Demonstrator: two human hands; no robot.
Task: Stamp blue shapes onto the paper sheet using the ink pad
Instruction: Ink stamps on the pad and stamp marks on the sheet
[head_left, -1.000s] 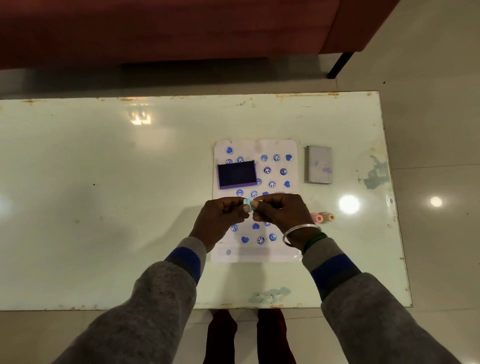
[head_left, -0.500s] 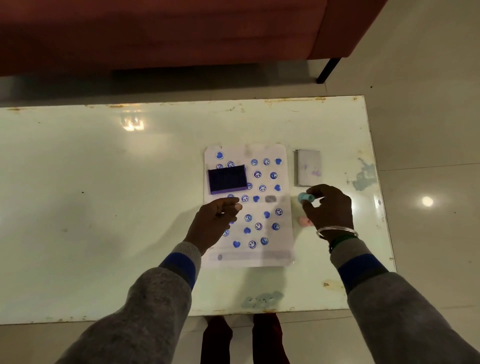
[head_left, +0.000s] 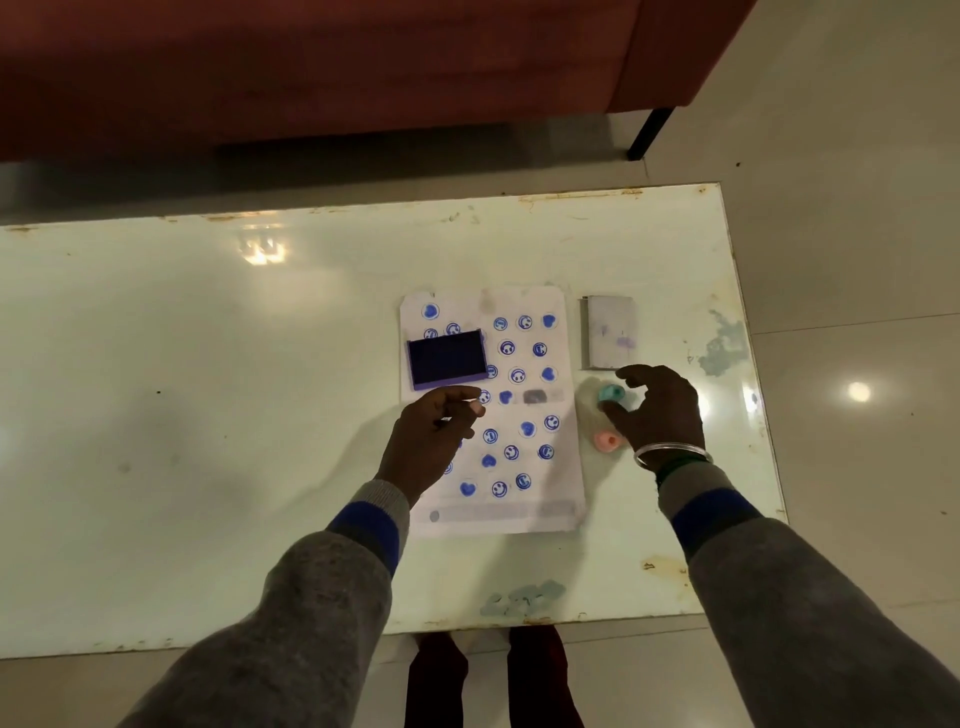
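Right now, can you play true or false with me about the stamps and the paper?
1. The ink pad sits on the paper sheet. True.
2. The teal stamp is lying on the paper. False: it is off the sheet's right edge, at the right hand.
3. A pink stamp lies on the table by the right hand. True.
4. The paper has no marks yet. False: blue hearts and smiley faces cover it.
5. The left hand is pressing the ink pad. False: it is just below the pad.

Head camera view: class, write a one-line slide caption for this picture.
Right hand at a small teal stamp beside the blue-stamped white paper sheet, which carries the dark blue rectangular ink pad.
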